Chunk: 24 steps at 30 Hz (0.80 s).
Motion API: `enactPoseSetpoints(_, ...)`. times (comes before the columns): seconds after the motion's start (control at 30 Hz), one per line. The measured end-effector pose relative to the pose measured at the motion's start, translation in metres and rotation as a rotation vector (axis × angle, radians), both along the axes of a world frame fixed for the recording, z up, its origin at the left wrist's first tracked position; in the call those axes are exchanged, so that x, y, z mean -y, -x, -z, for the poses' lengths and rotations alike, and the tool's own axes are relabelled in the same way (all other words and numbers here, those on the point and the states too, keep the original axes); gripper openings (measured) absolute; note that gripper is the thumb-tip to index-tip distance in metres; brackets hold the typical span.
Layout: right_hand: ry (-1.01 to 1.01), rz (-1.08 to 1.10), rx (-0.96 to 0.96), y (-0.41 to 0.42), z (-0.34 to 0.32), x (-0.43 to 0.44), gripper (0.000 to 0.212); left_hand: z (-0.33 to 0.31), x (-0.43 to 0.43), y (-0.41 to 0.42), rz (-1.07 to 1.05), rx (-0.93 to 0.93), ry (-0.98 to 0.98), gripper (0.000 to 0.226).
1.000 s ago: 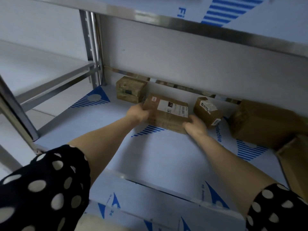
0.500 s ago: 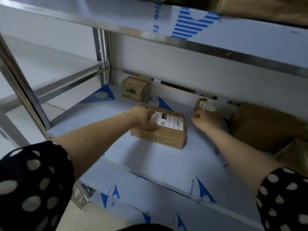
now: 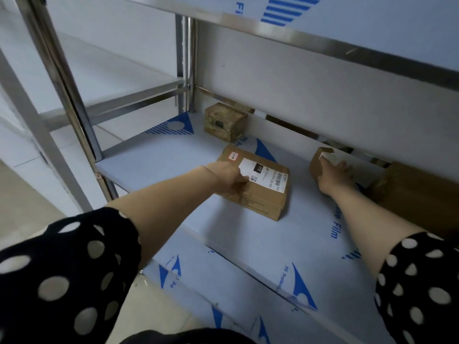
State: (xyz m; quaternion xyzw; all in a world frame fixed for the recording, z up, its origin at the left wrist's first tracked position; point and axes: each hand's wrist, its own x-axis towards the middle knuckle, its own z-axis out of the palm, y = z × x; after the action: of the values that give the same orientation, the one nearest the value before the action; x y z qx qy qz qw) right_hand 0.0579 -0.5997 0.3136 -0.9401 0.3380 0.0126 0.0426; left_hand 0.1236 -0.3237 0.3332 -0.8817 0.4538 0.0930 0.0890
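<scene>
Item: flat brown cardboard parcel with a white shipping label on top. It lies flat on the steel shelf, which is clad in blue-printed protective film. Position: directly under the left hand, which rests on its near left top edge with fingers bent onto the label; whether they clasp or only press cannot be told. Second item: small brown cardboard box, white-labelled and tilted, just beyond the right hand, whose fingers curl over its top and hold it. Change noted: a second ago both hands carried the parcel near the back of the shelf. It now sits closer to the front edge, and the right hand has left it for the small box. Judgement: the parcel looks placed, and the small box is probably next to be shifted. Surroundings: squat tape-wrapped cardboard cube, well beyond the left hand at the back; large plain brown carton, just right of the right hand.
</scene>
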Motion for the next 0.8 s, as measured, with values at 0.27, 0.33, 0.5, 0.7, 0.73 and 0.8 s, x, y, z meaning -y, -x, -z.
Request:
enactPoseSetpoints(0.27,0.107,0.054,0.067,-0.005,0.007,0.003,0.049,-0.002,0.006,0.002,-0.065,-0.012,-0.04,0.05)
enactPoseSetpoints(0.33,0.147,0.041,0.082,-0.003,0.006,0.005,0.044,-0.001,0.008,0.001,-0.067,-0.019,-0.052,0.05)
enactPoseSetpoints(0.5,0.128,0.032,0.196,0.001,0.014,0.019,0.041,-0.002,0.009,0.004,-0.103,-0.052,-0.027,0.049)
enactPoseSetpoints(0.7,0.153,-0.053,0.435,-0.008,-0.007,0.003,0.03,-0.008,0.006,0.01,-0.312,-0.313,0.193,0.048)
enactPoseSetpoints(0.73,0.134,-0.082,0.516,-0.009,-0.016,-0.006,0.028,-0.009,0.006,0.011,-0.361,-0.384,0.241,0.047)
enactPoseSetpoints(0.8,-0.034,-0.13,0.687,-0.011,-0.034,-0.029,0.027,-0.011,0.006,0.011,-0.487,-0.499,0.381,0.045)
